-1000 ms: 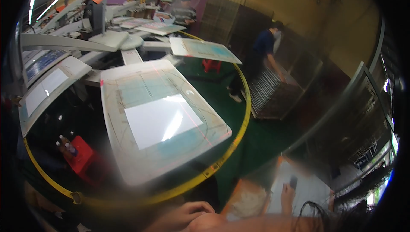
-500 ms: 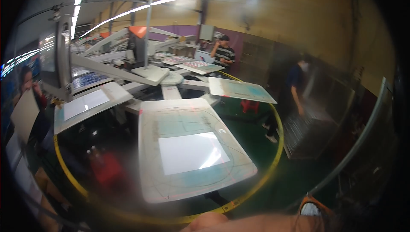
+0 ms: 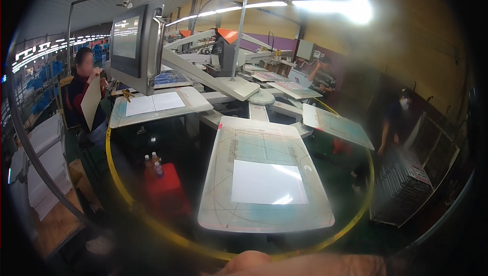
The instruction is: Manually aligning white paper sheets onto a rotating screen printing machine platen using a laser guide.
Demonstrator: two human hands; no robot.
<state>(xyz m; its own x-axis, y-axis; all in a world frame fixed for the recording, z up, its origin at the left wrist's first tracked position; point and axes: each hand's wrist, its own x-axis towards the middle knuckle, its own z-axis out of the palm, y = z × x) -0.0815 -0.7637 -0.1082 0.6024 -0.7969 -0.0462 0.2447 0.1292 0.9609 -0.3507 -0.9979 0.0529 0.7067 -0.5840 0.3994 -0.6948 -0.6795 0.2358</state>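
Observation:
At the bottom edge of the head view are a knuckle [image 3: 246, 260] and a forearm [image 3: 333, 265] of mine; fingers are hidden, and I cannot tell left hand from right or what they hold. Nearest is a large white platen [image 3: 267, 217] with rounded corners, teal staining and thin red lines. A blank white sheet [image 3: 267, 179] lies on its lower half. Further back left, another platen [image 3: 198, 106] carries white paper [image 3: 155, 103]; at the right a stained platen [image 3: 335, 126] sticks out from the machine's hub [image 3: 262, 96].
A curved yellow rail [image 3: 119, 187] rings the platens. Below are a red stool [image 3: 165, 189] and bottles. A screen panel [image 3: 126, 45] stands left. Co-workers are left [image 3: 81, 85] with a board [image 3: 91, 101], back [image 3: 323, 78] and right [image 3: 394, 126] by a rack [image 3: 406, 187]. Stacked sheets [image 3: 43, 159] lie far left.
My view has swung up and left, bringing the co-worker with the board and the screen panel into sight. My curled fingers, seen a second ago, have dropped out of sight.

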